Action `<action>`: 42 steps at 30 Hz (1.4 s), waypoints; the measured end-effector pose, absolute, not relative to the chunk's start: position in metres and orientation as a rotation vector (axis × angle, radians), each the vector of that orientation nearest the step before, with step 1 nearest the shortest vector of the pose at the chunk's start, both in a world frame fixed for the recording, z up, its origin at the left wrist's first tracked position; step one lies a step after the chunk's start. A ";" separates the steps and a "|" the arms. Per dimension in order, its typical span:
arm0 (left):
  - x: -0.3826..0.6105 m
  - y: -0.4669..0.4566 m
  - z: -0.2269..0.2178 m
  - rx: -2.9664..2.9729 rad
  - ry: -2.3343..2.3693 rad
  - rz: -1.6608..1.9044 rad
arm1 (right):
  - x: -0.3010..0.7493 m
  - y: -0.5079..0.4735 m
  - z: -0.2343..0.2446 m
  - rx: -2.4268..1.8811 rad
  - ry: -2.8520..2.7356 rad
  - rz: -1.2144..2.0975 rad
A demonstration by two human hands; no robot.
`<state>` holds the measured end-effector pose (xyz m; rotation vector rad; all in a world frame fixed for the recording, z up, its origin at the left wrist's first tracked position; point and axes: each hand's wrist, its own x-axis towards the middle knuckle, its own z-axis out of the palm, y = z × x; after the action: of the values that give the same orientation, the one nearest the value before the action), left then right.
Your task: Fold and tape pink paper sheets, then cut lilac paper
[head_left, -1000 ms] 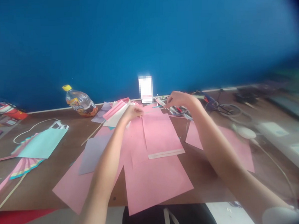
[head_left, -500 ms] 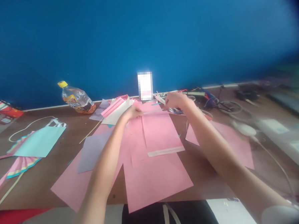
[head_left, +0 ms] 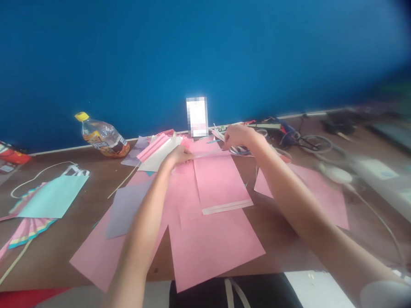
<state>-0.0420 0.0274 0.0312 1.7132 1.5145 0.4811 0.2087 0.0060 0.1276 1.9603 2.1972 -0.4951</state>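
left hand [head_left: 178,156] slightly nearer | at pink paper [head_left: 220,180] edge | lower sheet [head_left: 217,250] overhangs table [head_left: 97,189]

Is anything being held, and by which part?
Left hand and right hand are by the far corners of the white-edged pink sheet; whether either pinches it cannot be told.

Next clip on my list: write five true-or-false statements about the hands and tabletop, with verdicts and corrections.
1. The bottle has a yellow cap. True.
2. The left hand is on the bottle. False: the left hand is at the far left corner of a pink sheet.
3. A pale strip runs along that pink sheet's near edge. True.
4. The light-blue piece lies right of both hands. False: the light-blue piece lies to their left.
5. The wall behind is blue. True.
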 end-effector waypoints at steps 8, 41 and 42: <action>-0.039 0.027 0.027 1.708 1.551 0.497 | 0.209 0.008 0.123 1.972 2.196 -0.498; -0.046 0.023 0.041 1.770 1.476 0.309 | 0.208 0.011 0.121 1.919 2.184 -0.481; -0.045 0.022 0.041 1.831 1.477 0.319 | 0.208 0.011 0.121 1.919 2.185 -0.485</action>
<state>-0.0453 0.0223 0.0414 1.8314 1.4771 0.3192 0.2082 0.0114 0.1206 1.9186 2.1854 -0.4848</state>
